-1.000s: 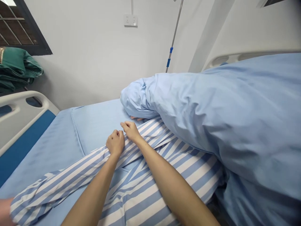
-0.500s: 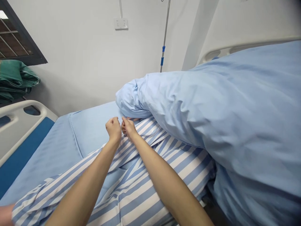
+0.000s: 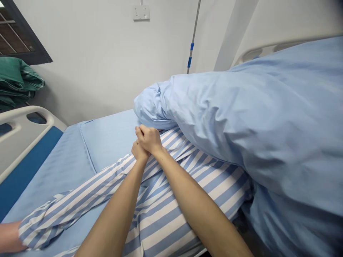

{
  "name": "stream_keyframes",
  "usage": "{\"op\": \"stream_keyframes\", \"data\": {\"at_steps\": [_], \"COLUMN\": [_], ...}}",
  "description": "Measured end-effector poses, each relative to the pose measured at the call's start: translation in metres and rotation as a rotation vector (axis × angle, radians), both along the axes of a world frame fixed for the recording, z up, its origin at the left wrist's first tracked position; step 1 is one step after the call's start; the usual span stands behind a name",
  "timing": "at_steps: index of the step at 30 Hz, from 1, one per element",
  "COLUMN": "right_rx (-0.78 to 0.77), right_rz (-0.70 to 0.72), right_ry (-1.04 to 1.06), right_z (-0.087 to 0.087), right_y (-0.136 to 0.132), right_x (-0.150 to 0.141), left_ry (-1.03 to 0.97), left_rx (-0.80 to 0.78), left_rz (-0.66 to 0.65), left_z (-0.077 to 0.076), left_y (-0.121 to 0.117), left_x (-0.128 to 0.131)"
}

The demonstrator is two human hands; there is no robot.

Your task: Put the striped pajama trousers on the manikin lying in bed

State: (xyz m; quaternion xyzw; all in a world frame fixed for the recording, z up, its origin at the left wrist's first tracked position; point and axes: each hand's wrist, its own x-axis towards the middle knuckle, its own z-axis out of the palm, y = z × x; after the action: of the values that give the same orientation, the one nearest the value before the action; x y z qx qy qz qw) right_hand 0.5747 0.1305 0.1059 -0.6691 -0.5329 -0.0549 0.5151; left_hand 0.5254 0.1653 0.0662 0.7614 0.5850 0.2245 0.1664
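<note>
As the right hand (image 3: 150, 138) laps over the left hand (image 3: 139, 151), the two rest one against the other at the upper edge of a blue-and-white striped garment (image 3: 158, 214) spread across a hospital-style bed. The right hand's fingers curl together into a fist; the left hand's are largely hidden behind it, and whether they are apart or closed cannot be told. Nor can it be told whether either hand presses on the cloth beneath.

The garment's narrow, tube-like part encloses a limb, whose bare end (image 3: 10, 237) emerges from the cuff at the garment's lower left; its broader part spreads beneath the person's forearms. To the garment's right, a bulky light-blue quilt (image 3: 227, 107) overlaps its edge, puffed out and wrinkled, with whatever it covers hidden from view. A pale blue sheet (image 3: 112, 132) lies beneath the garment and stretches out beyond it.

Left of the garment stands a pale bed-end board (image 3: 26, 132) with cut-out handholds, and above that, farther from the garment, sits a heap of folded green cloth (image 3: 16, 75). Beyond the garment, against the white wall, rises a slim metal pole (image 3: 196, 25) with blue collars.
</note>
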Motion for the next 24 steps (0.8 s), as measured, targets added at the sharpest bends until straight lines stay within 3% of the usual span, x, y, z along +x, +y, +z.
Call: {"op": "stream_keyframes", "data": {"at_steps": [3,5,14,19,22,24], "right_rx": [0.006,0.021,-0.091,-0.062,-0.02,0.041], "right_rz": [-0.028,-0.055,-0.119,-0.113,-0.102,-0.116], "right_ry": [-0.099,-0.083,0.247,0.326,0.369,0.42], "right_z": [0.016,0.017,-0.036,-0.039,-0.038,-0.037], "right_y": [-0.011,-0.011,0.016,0.018,0.018,0.019], "right_x": [-0.006,-0.003,0.049,0.05,0.051,0.054], "left_ry": [0.02,0.033,0.009,-0.014,-0.149,-0.41], "left_rx": [0.045,0.04,0.04,-0.003,-0.037,-0.05], "left_rz": [-0.037,-0.036,0.01,-0.075,-0.147,-0.16], "left_z": [-0.003,-0.003,0.001,0.001,0.017,0.038], "left_y": [0.001,0.0,-0.004,-0.002,-0.004,-0.009], "left_x": [0.0,0.001,0.004,0.002,0.006,0.015]}}
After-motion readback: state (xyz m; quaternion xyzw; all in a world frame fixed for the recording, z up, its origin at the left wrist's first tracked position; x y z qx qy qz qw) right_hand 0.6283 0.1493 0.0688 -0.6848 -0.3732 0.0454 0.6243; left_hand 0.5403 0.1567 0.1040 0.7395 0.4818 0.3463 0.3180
